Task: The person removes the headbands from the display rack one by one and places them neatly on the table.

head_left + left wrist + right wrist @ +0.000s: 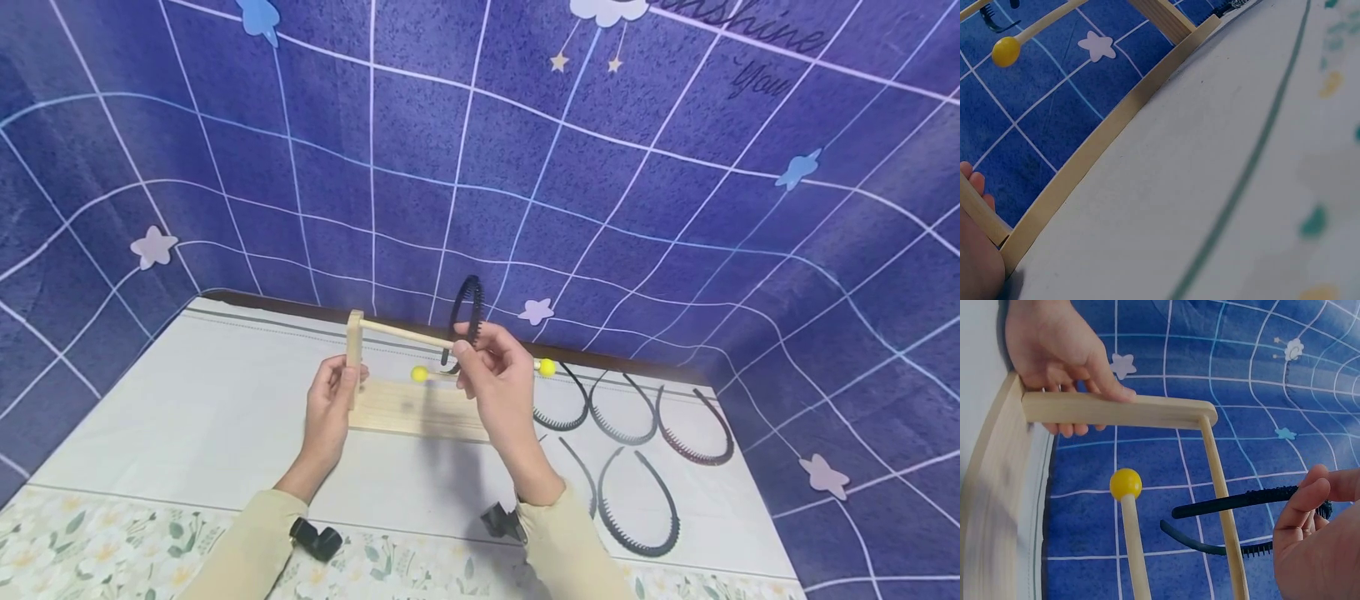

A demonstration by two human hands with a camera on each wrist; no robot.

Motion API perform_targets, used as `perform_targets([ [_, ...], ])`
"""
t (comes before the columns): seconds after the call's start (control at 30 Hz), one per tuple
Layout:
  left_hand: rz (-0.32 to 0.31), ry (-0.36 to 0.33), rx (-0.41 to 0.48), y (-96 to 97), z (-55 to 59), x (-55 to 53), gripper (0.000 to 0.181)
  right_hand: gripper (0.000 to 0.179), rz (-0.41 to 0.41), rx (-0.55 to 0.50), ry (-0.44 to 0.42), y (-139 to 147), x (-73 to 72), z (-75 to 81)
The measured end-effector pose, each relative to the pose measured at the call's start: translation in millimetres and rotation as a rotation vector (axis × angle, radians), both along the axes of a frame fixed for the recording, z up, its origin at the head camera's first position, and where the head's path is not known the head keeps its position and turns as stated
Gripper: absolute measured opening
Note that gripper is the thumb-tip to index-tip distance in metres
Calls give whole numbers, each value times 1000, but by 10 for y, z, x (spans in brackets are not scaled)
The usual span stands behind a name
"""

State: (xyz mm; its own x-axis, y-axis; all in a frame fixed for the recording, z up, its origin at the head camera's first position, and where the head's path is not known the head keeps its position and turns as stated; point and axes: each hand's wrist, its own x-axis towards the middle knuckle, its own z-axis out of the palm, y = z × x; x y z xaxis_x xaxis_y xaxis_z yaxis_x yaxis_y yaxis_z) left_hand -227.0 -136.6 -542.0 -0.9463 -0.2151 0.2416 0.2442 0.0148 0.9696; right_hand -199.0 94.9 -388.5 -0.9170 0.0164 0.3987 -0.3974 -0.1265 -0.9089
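Note:
A pale wooden stand [412,412] has an upright post [355,337], a thin upper rod [401,333] and a lower rod ending in yellow balls [419,373]. My left hand [326,408] grips the left post low down, thumb on one side and fingers on the other, as the right wrist view shows. A black toothed headband [477,308] is pinched in my right hand [506,392]. The headband's two arms reach across the upper rod [1229,531], its loose ends pointing toward the post [1116,411]. The stand's right end is hidden behind my right hand.
Several dark toothed headbands lie on the white cloth to the right, among them a reddish-brown one [697,457] and a black one [641,546]. A blue gridded fabric [420,208] hangs behind the table. Floral cloth [390,571] covers the near edge.

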Motion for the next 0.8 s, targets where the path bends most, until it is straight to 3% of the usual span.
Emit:
perform_targets([
  [0.8,0,-4,7,10,-1,-1,36,21,-75,-12,30,353,-17,-13],
])
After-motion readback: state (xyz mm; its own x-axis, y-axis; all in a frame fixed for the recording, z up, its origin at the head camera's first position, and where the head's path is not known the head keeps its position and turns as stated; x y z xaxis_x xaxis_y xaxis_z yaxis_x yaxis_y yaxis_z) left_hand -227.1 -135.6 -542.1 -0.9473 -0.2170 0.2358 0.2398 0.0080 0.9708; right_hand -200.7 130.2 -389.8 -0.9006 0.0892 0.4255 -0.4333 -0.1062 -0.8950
